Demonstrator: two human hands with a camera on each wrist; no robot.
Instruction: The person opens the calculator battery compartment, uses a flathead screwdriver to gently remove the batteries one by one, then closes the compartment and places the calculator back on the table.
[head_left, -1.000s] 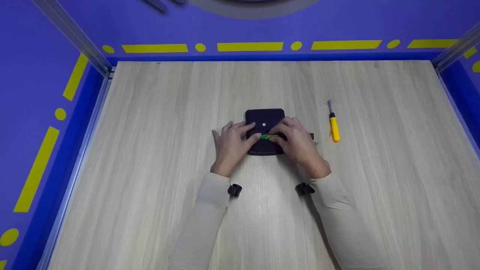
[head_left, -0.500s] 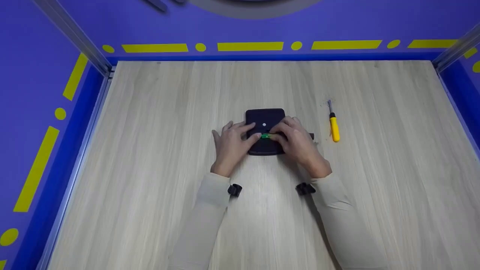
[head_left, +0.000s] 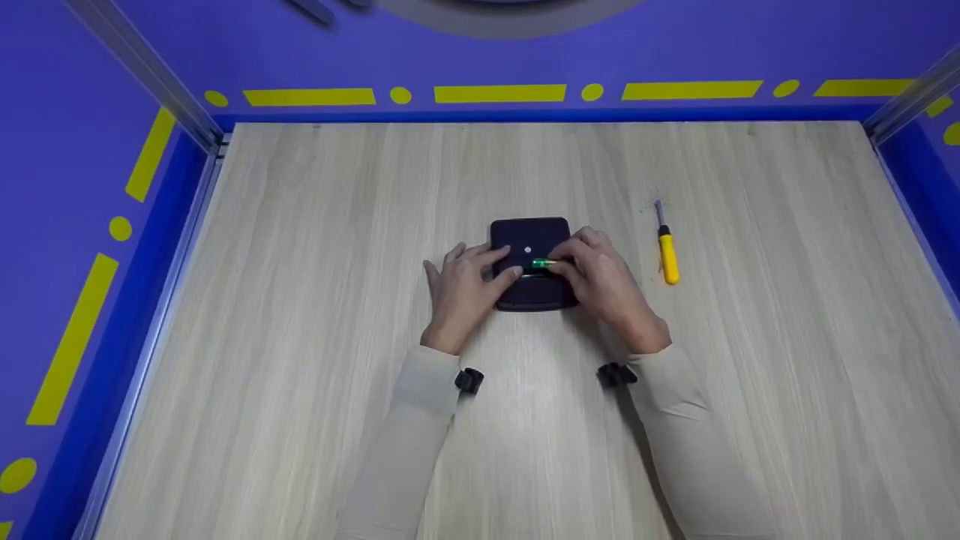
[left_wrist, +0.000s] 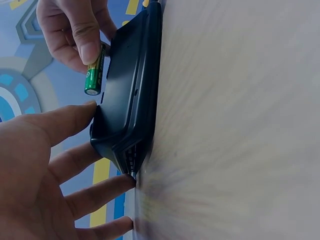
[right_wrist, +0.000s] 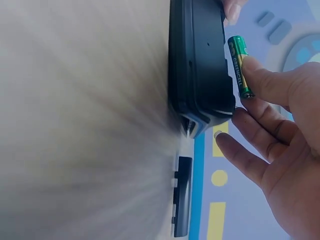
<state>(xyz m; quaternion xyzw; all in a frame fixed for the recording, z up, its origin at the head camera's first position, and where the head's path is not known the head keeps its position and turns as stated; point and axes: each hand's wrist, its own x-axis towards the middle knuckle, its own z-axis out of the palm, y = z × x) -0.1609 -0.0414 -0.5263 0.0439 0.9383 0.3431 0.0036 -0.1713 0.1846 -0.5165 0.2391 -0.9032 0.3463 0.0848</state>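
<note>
A black, flat device (head_left: 531, 294) with rounded corners lies face down on the table, its narrow battery slot running across the middle. Between thumb and fingers, my right hand (head_left: 606, 279) pinches a green battery (head_left: 540, 263) just above that slot. The right wrist view shows the battery (right_wrist: 241, 65) raised off the black casing (right_wrist: 207, 65). My left hand (head_left: 466, 289) rests at the device's left side with fingers spread and fairly straight. In the left wrist view its thumb (left_wrist: 75, 121) touches the casing near the slot, and the other fingers reach along the side.
A screwdriver (head_left: 668, 255) with a yellow handle lies on the table (head_left: 315, 300) to the right. A slim black battery cover (right_wrist: 183, 197) lies beside the device in the right wrist view. Blue walls (head_left: 495, 60) stand at the back and sides.
My right hand has lifted the battery up out of the slot and shifted slightly right and back, now hiding the cover in the head view. My left hand has stayed still.
</note>
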